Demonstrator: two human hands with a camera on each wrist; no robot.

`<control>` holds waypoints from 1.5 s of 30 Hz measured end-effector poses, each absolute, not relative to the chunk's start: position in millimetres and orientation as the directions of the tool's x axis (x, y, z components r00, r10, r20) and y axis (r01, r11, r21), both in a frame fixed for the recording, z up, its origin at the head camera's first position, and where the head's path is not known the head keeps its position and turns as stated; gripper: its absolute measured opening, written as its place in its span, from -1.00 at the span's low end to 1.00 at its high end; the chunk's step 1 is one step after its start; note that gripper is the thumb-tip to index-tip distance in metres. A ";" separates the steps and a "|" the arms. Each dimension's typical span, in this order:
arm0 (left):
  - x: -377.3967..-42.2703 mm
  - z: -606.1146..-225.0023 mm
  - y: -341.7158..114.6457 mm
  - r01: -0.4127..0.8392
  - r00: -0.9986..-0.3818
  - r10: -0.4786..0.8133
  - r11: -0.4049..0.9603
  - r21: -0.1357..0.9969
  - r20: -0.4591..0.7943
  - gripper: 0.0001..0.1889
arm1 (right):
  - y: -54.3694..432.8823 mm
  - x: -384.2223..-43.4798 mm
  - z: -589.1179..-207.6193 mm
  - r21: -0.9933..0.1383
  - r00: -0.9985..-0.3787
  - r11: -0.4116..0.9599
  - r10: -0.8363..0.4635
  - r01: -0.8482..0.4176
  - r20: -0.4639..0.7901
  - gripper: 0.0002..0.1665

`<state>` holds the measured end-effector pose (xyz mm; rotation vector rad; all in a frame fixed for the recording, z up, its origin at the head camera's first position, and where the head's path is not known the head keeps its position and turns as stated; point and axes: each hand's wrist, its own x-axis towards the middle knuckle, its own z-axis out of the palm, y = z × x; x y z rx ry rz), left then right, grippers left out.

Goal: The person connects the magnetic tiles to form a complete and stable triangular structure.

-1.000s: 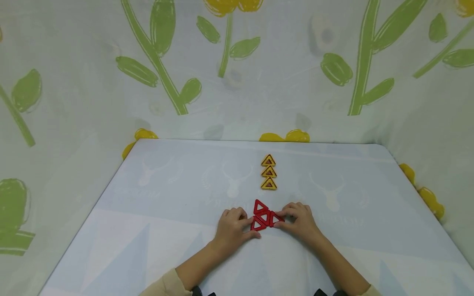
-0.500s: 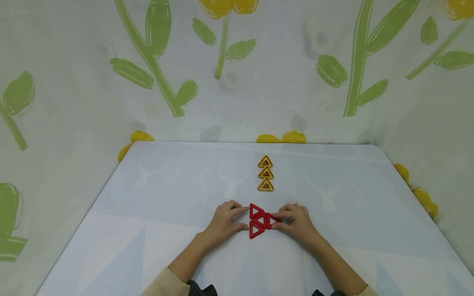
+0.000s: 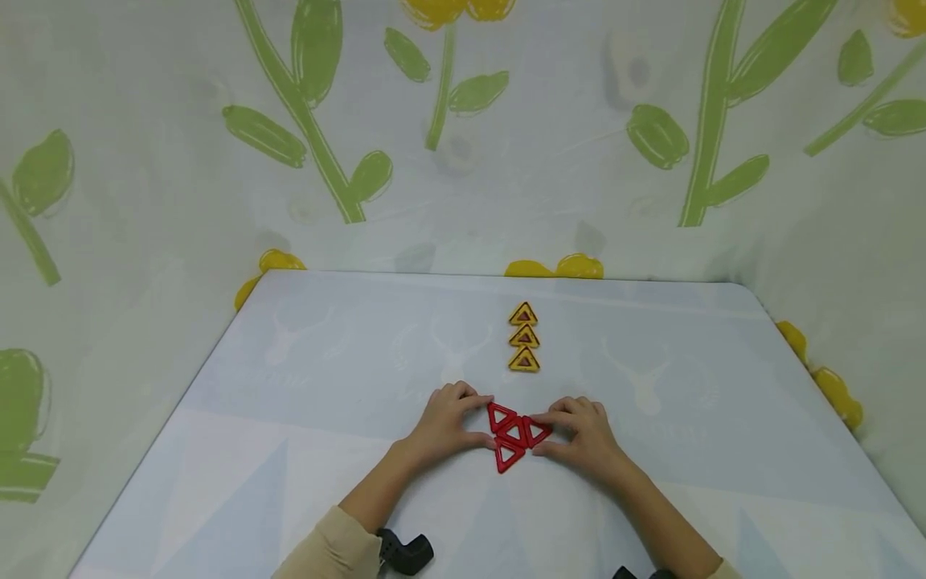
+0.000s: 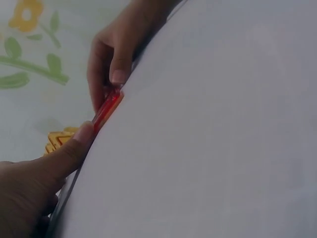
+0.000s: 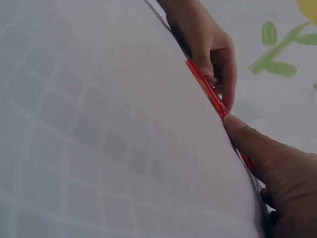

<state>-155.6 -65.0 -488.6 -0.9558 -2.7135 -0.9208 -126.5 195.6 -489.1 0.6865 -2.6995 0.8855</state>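
Observation:
Several hollow red triangle tiles lie joined edge to edge as one flat shape (image 3: 512, 433) on the table. My left hand (image 3: 450, 422) is at the shape's left side, its index fingertip at the top corner of the upper-left tile (image 3: 500, 417) and its thumb where that tile meets the lower-left tile (image 3: 509, 456). From the right, my right hand (image 3: 584, 438) holds the right-hand tile (image 3: 536, 432) between thumb and index finger. Both wrist views show the red tiles (image 4: 107, 110) edge-on, low against the tabletop, with the thumbs (image 5: 237, 128) at their near edge.
Three yellow triangle tiles (image 3: 524, 337) with brown centres stand in a column farther back on the pale patterned table (image 3: 362, 354). A curtain (image 3: 550, 161) printed with green leaves and yellow flowers hangs behind the table. A black device (image 3: 407, 553) sits at the left wrist.
The joined red tiles have turned slightly between my hands. My left hand drew back a little from their left side, then came in again to touch it; my right hand stayed at the right tile.

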 end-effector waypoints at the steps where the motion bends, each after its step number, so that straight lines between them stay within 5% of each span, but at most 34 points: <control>1: -155.1 -488.5 -64.4 0.606 -0.792 0.523 0.614 0.506 0.314 -0.35 | 195.5 -126.1 -489.3 -0.506 -0.869 0.710 -0.353 -0.490 0.345 -0.53; 10: -147.8 -491.1 -60.4 0.598 -0.800 0.445 0.642 0.480 0.402 -0.50 | 196.0 -124.6 -493.7 -0.536 -0.864 0.696 -0.265 -0.478 0.427 -0.52; 25: -147.1 -490.3 -49.2 0.553 -0.822 0.356 0.685 0.475 0.445 -0.51 | 192.4 -123.7 -493.4 -0.602 -0.921 0.739 -0.064 -0.303 0.385 -0.55; 38: -147.3 -486.2 -38.3 0.321 -0.946 0.212 0.694 0.645 0.243 -0.55 | 187.6 -123.5 -495.1 -0.673 -0.969 0.720 0.004 -0.169 0.247 -0.51; 45: -147.9 -482.9 -38.8 0.285 -0.959 0.193 0.650 0.704 0.209 -0.62 | 187.5 -124.0 -492.2 -0.708 -0.967 0.683 0.006 -0.182 0.255 -0.53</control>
